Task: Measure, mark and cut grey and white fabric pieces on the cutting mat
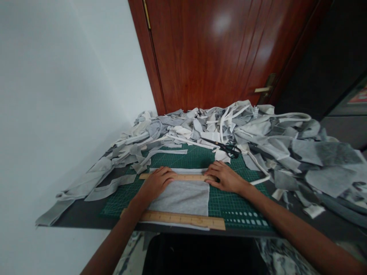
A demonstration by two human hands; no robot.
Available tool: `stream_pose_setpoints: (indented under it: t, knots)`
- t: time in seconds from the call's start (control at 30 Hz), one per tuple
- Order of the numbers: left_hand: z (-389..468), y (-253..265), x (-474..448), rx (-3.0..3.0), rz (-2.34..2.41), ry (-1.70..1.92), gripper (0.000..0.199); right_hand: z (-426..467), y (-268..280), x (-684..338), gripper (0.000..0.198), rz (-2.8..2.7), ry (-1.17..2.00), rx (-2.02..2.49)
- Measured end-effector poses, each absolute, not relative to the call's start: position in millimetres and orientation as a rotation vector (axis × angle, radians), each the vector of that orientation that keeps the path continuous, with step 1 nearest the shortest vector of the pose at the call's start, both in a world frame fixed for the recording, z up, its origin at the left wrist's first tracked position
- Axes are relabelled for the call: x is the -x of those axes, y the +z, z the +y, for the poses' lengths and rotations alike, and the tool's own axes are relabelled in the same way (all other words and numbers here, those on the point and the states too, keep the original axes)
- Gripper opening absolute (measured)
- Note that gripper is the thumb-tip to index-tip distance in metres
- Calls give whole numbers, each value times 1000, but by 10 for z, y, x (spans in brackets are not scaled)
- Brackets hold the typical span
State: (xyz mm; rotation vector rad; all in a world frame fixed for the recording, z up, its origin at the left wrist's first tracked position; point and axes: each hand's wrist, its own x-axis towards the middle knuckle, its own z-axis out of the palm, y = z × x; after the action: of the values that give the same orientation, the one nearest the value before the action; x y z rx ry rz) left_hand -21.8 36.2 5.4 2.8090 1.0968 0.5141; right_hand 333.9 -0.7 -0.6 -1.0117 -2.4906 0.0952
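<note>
A piece of grey fabric [183,196] lies flat on the green cutting mat [189,154]. Across its far part runs a wooden ruler [189,177], with a strip of fabric showing beyond it. My left hand [157,181] is closed over the left part of this ruler, fingers together. At the ruler's right end, my right hand [225,177] grips it with bent fingers and thumb. A second wooden ruler [183,219] lies across the fabric's near edge, partly behind my left forearm. Black scissors [226,148] rest beyond my right hand, touching neither hand.
Heaped grey and white fabric scraps [263,130] cover the back and right of the dark table [83,214]. More strips [94,173] lie along the left, beside a white wall [71,95]. A brown wooden door [206,57] with a handle [263,89] stands behind.
</note>
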Motion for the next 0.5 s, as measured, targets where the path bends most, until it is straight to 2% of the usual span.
stream_pose_setpoints:
  t: [0.5]
  knots:
    - [389,-10,184,-2862,1178,620,29,102,-76,-3213,26,-2390,115,1014]
